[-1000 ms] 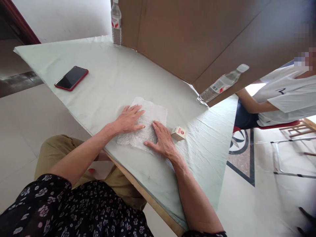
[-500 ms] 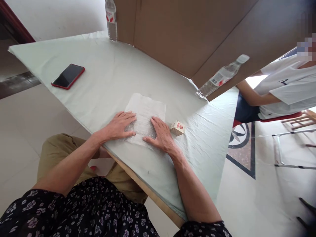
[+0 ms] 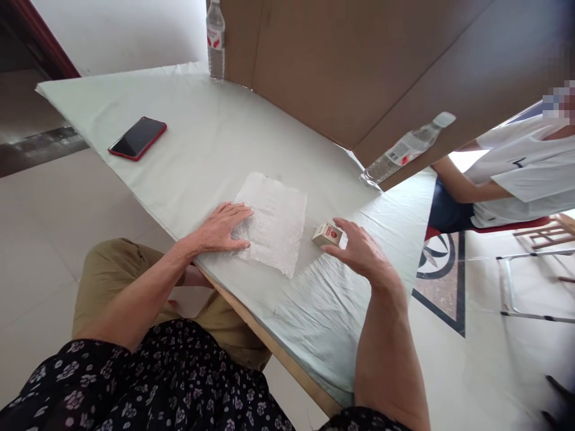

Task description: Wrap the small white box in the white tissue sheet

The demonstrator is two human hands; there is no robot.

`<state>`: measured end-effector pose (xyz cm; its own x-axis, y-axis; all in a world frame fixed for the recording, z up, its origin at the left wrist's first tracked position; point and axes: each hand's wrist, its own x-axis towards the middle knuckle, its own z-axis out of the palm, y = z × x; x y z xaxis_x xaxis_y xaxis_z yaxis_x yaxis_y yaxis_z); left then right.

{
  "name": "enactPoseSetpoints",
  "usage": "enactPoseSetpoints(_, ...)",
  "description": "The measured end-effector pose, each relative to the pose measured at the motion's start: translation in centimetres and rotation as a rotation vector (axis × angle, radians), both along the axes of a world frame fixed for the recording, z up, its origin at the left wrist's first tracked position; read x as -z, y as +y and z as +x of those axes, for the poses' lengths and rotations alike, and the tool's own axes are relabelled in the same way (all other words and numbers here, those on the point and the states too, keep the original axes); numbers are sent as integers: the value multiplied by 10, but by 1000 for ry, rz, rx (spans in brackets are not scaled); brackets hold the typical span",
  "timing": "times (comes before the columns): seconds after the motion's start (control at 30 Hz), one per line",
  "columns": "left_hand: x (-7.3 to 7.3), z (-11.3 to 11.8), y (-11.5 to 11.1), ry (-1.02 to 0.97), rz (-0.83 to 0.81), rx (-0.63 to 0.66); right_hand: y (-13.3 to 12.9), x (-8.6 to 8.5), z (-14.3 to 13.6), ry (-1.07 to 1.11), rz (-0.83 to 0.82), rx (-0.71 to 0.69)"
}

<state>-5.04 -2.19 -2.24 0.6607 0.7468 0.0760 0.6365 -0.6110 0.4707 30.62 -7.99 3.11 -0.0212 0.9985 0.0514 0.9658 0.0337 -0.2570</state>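
Note:
A sheet of bubble wrap (image 3: 278, 224) lies flat on the cloth-covered table (image 3: 211, 143). My left hand (image 3: 222, 228) rests on its left edge, fingers stretched out and thumb apart from them. To the right of the sheet stands a small cream box (image 3: 320, 234) with red print on it. My right hand (image 3: 357, 246) has come at the box from the right, thumb on its near side and fingertips on its far side. Between the box and my right palm a gap shows. The box still sits on the table.
A phone (image 3: 138, 138) in a red case lies at the far left. Large cardboard panels (image 3: 314, 66) rise at the back, with two plastic water bottles (image 3: 216, 45) in front of them. A person in a white shirt (image 3: 530, 161) sits on the right.
My right hand has left the bubble wrap and moved right to the small box. My left hand has stayed on the sheet. The whole view has shifted slightly.

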Motion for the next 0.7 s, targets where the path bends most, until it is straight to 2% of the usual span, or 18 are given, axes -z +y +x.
enactPoseSetpoints(0.1,-2,1,0,-9,-11,-4,0,6,-6,-15,-63,85)
enactPoseSetpoints(0.17,-3,1,-1,-15,-19,-9,1,3,-19,49,-2,84)
enactPoseSetpoints(0.27,-5,1,-1,-15,-23,-11,4,-9,-47,181,129,-14)
enactPoseSetpoints(0.37,-6,2,-2,-3,-20,-17,15,-14,-77,220,175,-176)
enactPoseSetpoints(0.43,-6,2,-2,6,-17,-24,25,-10,-96,197,159,-262)
enactPoseSetpoints(0.53,-4,3,-1,11,-16,-28,38,5,-115,143,62,-302)
enactPoseSetpoints(0.6,-4,3,0,6,-19,-26,41,16,-120,134,5,-304)
enactPoseSetpoints(0.7,-3,2,0,-6,-26,-16,38,28,-117,201,9,-291)
